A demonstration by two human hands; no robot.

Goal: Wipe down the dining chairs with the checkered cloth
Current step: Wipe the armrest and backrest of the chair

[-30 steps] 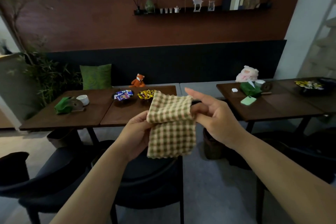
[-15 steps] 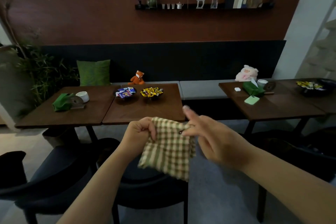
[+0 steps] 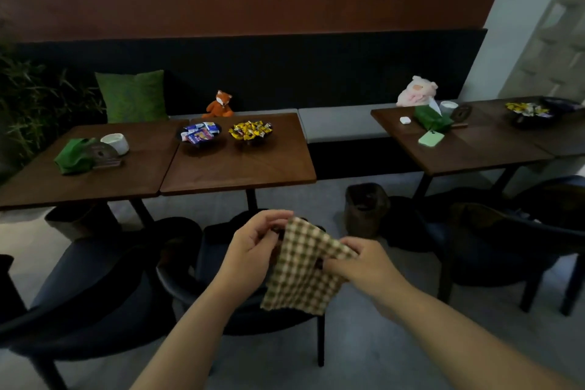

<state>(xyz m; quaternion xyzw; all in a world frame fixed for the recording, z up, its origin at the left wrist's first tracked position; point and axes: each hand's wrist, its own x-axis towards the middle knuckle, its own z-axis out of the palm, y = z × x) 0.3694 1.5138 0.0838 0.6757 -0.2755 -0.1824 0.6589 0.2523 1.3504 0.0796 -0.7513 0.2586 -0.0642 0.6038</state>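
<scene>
Both hands hold the checkered cloth in the air above a dark dining chair. The left hand has its fingers curled and pinches the cloth's upper left corner, thumb and fingertips closing over the top edge. The right hand grips the cloth's right edge, fingers bent in around the fabric, knuckles toward the camera. Between the two hands the cloth is stretched at a slant, and its lower part hangs free below them, not touching the chair seat.

A second dark chair stands just beside the first on the left, and a third is well apart on the right. Beyond the chairs a wooden tabletop carries two bowls of wrapped sweets, with a white cup and a green cloth bundle on the adjoining tabletop to the left. A fox toy and a green cushion sit on the bench behind. On the right tabletop lies a green phone
</scene>
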